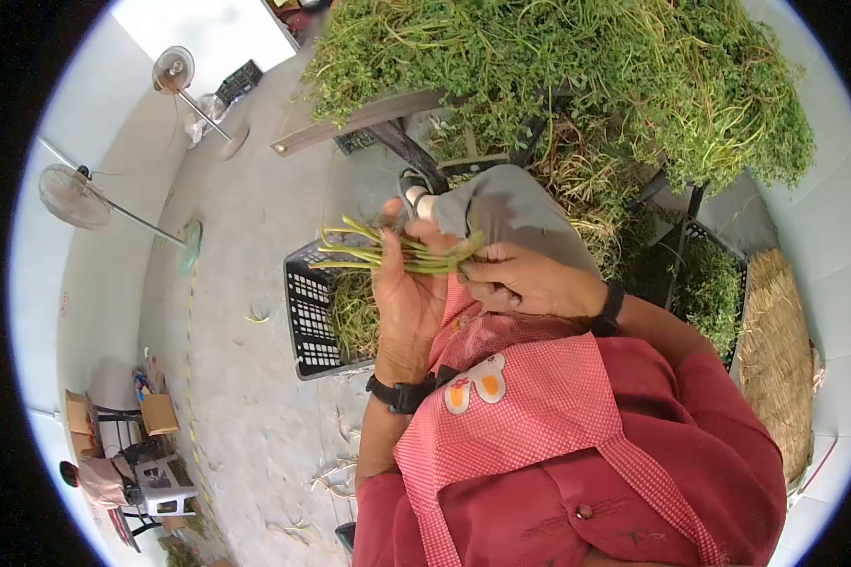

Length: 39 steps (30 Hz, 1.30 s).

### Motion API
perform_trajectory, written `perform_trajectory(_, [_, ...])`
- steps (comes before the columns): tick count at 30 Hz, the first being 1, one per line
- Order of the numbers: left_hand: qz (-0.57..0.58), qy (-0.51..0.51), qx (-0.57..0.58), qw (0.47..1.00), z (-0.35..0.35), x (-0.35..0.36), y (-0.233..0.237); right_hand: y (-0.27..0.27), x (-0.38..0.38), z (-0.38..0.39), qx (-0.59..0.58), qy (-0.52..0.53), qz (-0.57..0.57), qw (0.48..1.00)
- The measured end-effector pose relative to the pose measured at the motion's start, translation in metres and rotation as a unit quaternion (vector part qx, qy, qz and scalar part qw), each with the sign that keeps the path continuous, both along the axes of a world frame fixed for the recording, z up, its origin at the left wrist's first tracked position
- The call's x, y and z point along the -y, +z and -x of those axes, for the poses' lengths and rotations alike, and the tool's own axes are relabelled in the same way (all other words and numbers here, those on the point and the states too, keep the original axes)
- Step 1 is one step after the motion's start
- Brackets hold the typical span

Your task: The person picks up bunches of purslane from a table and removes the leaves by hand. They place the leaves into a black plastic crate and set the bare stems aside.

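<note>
A small bunch of green stems point(350, 253) lies across my left hand point(411, 293), thumb over it and fingers behind. The cut-looking ends stick out to the left. My right hand point(525, 279) is closed at the bunch's other end, fingertips pinched against the stems; exactly what they grip is partly hidden. Below my left hand stands a black plastic crate point(312, 317) with stems and greens point(352, 317) in it. Both hands are in front of my red checked apron point(539, 387).
A large heap of leafy greens point(558, 57) covers a wood-edged table point(350, 123) ahead. More plants point(596, 180) lie beneath it. At right are a crate of greens point(709, 293) and a straw bundle point(775, 359). Two fans point(76, 197) stand left; a person point(104, 477) sits at lower left.
</note>
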<state>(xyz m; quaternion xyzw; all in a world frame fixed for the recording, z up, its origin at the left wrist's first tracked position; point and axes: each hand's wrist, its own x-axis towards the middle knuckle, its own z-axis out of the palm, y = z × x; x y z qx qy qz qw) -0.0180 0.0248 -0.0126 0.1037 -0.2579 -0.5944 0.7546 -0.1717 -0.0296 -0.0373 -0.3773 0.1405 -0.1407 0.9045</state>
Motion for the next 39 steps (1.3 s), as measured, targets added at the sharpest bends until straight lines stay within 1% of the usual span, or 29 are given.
perform_trajectory(2, [-0.043, 0.002, 0.008, 0.999, 0.006, -0.004, 0.010, -0.001, 0.001, 0.008, 0.037, 0.026, -0.008, 0.999])
perform_trajectory(5, [-0.076, 0.015, 0.085, 0.993, -0.001, -0.007, 0.007, -0.003, 0.003, 0.028, -0.048, 0.006, 0.060, 0.997])
perform_trajectory(6, [-0.076, 0.001, 0.084, 0.994, -0.004, -0.008, 0.004, -0.009, 0.014, 0.039, -0.143, -0.105, 0.115, 0.977])
perform_trajectory(7, [-0.129, 0.077, 0.207, 0.967, -0.008, -0.010, -0.001, -0.016, 0.025, 0.057, -0.239, -0.218, 0.165, 0.932])
perform_trajectory(8, [-0.170, 0.151, 0.327, 0.917, -0.013, -0.010, -0.005, -0.021, 0.035, 0.082, -0.197, -0.280, 0.112, 0.933])
perform_trajectory(9, [-0.164, 0.159, 0.333, 0.915, -0.020, -0.013, -0.006, -0.024, 0.049, 0.111, -0.148, -0.340, 0.069, 0.926])
perform_trajectory(10, [-0.161, 0.210, 0.399, 0.878, -0.026, -0.015, -0.005, -0.030, 0.061, 0.145, -0.208, -0.407, 0.144, 0.878])
perform_trajectory(11, [-0.172, 0.241, 0.388, 0.873, -0.035, -0.015, -0.017, -0.042, 0.069, 0.180, -0.265, -0.465, 0.210, 0.818])
perform_trajectory(13, [-0.162, 0.283, 0.423, 0.846, -0.060, -0.016, -0.026, -0.068, 0.086, 0.250, -0.246, -0.587, 0.219, 0.740])
perform_trajectory(15, [-0.185, 0.343, 0.506, 0.769, -0.109, -0.013, -0.053, -0.074, 0.089, 0.313, -0.429, -0.637, 0.205, 0.608])
perform_trajectory(16, [-0.177, 0.345, 0.504, 0.772, -0.124, -0.012, -0.058, -0.096, 0.093, 0.354, -0.540, -0.592, 0.305, 0.514])
perform_trajectory(17, [-0.171, 0.391, 0.531, 0.732, -0.137, -0.012, -0.061, -0.122, 0.095, 0.387, -0.636, -0.528, 0.392, 0.403])
perform_trajectory(18, [-0.163, 0.437, 0.555, 0.689, -0.151, -0.010, -0.064, -0.138, 0.086, 0.409, -0.671, -0.495, 0.440, 0.332])
perform_trajectory(19, [-0.157, 0.440, 0.552, 0.691, -0.169, -0.005, -0.065, -0.146, 0.078, 0.418, -0.700, -0.457, 0.485, 0.256])
perform_trajectory(20, [-0.230, 0.422, 0.596, 0.643, -0.191, -0.001, -0.067, -0.148, 0.075, 0.417, -0.698, -0.462, 0.485, 0.253])
perform_trajectory(21, [-0.302, 0.399, 0.635, 0.588, -0.209, 0.002, -0.071, -0.143, 0.070, 0.408, -0.666, -0.502, 0.433, 0.342])
perform_trajectory(22, [-0.298, 0.401, 0.634, 0.590, -0.226, 0.005, -0.087, -0.141, 0.066, 0.400, -0.625, -0.535, 0.375, 0.428])
perform_trajectory(24, [-0.434, 0.448, 0.743, 0.241, -0.251, 0.015, -0.122, -0.120, 0.062, 0.371, -0.515, -0.577, 0.250, 0.582])
perform_trajectory(25, [-0.434, 0.452, 0.741, 0.243, -0.250, 0.018, -0.121, -0.103, 0.065, 0.352, -0.450, -0.584, 0.184, 0.650])
perform_trajectory(27, [-0.455, 0.385, 0.710, 0.375, -0.247, 0.015, -0.120, -0.057, 0.074, 0.304, -0.400, -0.561, 0.250, 0.680])
perform_trajectory(28, [-0.373, 0.375, 0.724, 0.442, -0.256, 0.020, -0.142, -0.040, 0.085, 0.288, -0.374, -0.529, 0.278, 0.709])
perform_trajectory(29, [-0.284, 0.378, 0.743, 0.473, -0.258, 0.029, -0.164, -0.006, 0.086, 0.258, -0.361, -0.516, 0.312, 0.712])
perform_trajectory(30, [-0.279, 0.354, 0.696, 0.559, -0.210, 0.030, -0.140, 0.022, 0.090, 0.231, -0.348, -0.502, 0.345, 0.713])
perform_trajectory(32, [-0.310, 0.205, 0.576, 0.728, -0.182, 0.051, -0.154, 0.046, 0.129, 0.209, -0.289, -0.399, 0.464, 0.737])
perform_trajectory(34, [-0.236, 0.069, 0.310, 0.918, -0.147, 0.073, -0.198, 0.092, 0.141, 0.163, -0.275, -0.377, 0.559, 0.686])
perform_trajectory(35, [-0.165, 0.096, 0.502, 0.843, -0.103, 0.065, -0.164, 0.112, 0.148, 0.140, -0.260, -0.380, 0.581, 0.672])
perform_trajectory(36, [-0.088, 0.120, 0.669, 0.728, -0.053, 0.052, -0.110, 0.130, 0.155, 0.120, -0.244, -0.381, 0.602, 0.658])
perform_trajectory(38, [-0.118, -0.039, 0.646, 0.753, -0.005, 0.044, -0.071, 0.162, 0.173, 0.085, -0.270, -0.352, 0.625, 0.643])
perform_trajectory(39, [-0.071, -0.054, 0.700, 0.709, 0.011, 0.043, -0.065, 0.172, 0.184, 0.068, -0.270, -0.351, 0.627, 0.641])
